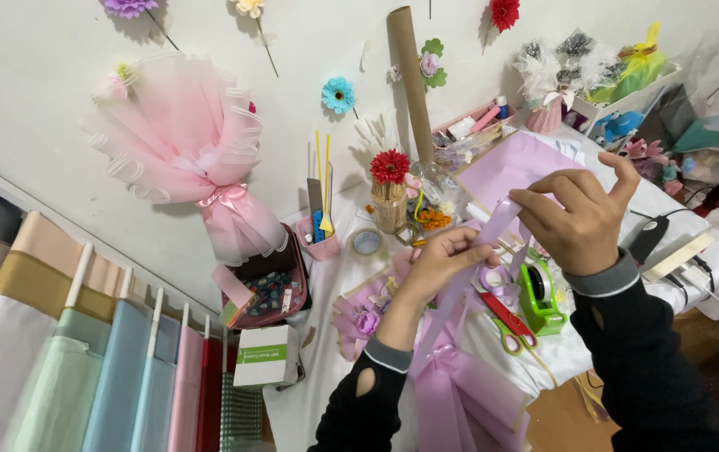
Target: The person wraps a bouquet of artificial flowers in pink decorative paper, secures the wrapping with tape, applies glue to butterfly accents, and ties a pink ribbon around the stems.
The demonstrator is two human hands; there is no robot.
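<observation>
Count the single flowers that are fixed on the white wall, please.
6: purple flower top left, cream flower beside it, blue flower at centre, small pink flower by the cardboard tube, tiny one left of it, red flower. More may be hidden.

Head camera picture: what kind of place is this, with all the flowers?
Probably a florist's or gift-wrapping craft table. Both hands, left and right, hold a lilac ribbon over a lilac bouquet. A pink bouquet lies nearby, and rolls of wrapping paper hang beside the table.
</observation>
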